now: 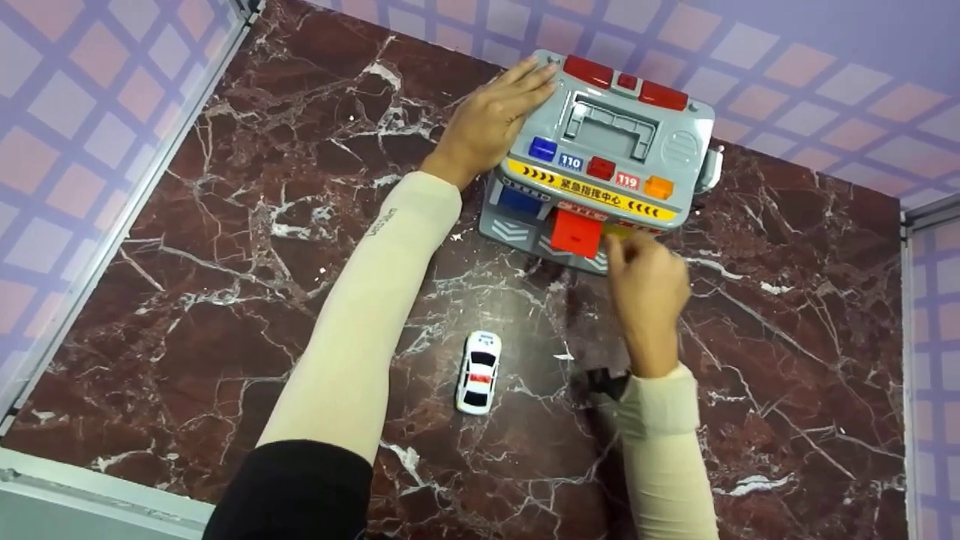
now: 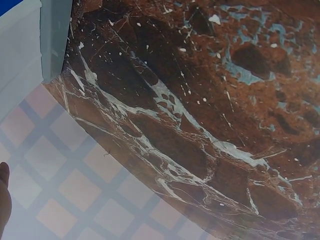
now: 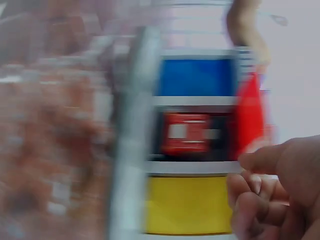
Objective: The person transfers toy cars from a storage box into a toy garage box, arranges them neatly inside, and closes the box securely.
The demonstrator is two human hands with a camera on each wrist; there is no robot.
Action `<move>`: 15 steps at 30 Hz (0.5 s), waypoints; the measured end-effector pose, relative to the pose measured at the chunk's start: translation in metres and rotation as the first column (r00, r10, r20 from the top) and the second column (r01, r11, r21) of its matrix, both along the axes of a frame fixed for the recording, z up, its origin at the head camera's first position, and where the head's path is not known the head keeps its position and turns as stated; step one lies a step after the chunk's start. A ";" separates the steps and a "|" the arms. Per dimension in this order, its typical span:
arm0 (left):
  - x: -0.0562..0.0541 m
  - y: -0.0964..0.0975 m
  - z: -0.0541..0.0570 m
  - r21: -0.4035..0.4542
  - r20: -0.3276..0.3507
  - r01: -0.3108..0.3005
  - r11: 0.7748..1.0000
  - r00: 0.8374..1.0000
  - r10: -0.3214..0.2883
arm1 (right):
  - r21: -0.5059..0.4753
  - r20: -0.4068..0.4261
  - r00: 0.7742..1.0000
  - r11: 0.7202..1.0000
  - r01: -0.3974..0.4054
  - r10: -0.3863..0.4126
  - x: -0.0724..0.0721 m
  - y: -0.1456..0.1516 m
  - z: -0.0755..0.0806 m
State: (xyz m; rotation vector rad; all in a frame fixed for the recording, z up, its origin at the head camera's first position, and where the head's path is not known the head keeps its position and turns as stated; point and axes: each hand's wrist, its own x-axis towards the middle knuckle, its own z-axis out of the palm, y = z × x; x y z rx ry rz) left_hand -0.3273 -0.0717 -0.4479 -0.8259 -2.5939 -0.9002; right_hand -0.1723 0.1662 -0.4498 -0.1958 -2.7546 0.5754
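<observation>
A grey toy garage (image 1: 694, 127) stands toward the back of the marble-patterned surface. My left hand (image 1: 495, 116) rests along its left edge, fingers straight over the roof. The garage's red door (image 1: 576, 234) is swung up. Behind it, a red toy vehicle (image 3: 187, 135) sits in the middle bay, between the lowered blue door (image 3: 197, 77) and yellow door (image 3: 189, 205). Beside the red door, in front of the yellow one, is my right hand (image 1: 651, 281) with curled fingers and nothing visible in them. Its thumb (image 3: 262, 161) overlaps the red door's edge in the right wrist view.
A white toy car (image 1: 478, 373) with a red roof bar is on the surface in front of the garage. Checkered panels (image 1: 810, 82) border the surface at the back and both sides. A white crank-like part (image 1: 711, 169) sticks out at the garage's right.
</observation>
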 end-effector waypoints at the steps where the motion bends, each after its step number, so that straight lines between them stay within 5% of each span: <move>1: 0.000 0.000 0.000 -0.003 -0.003 0.001 1.000 1.000 -0.001 | -0.001 -0.069 0.998 1.000 -0.011 0.010 0.002 0.001 0.007; 4: -0.001 -0.002 0.000 -0.011 0.006 -0.004 1.000 1.000 0.004 | -0.014 -0.269 0.960 0.996 -0.086 0.079 0.002 0.001 0.023; 6: -0.001 -0.004 0.000 -0.013 0.012 -0.009 1.000 1.000 0.010 | 0.005 -0.321 0.934 0.986 -0.165 0.158 -0.005 0.001 0.028; 10: -0.001 -0.004 -0.001 -0.013 0.021 -0.015 1.000 1.000 0.015 | 0.052 -0.190 0.938 0.957 -0.286 0.290 -0.022 0.004 0.026; 15: -0.001 0.000 0.000 -0.004 0.013 0.002 1.000 1.000 -0.002 | 0.195 -0.046 0.949 0.935 -0.296 0.311 -0.035 0.005 0.017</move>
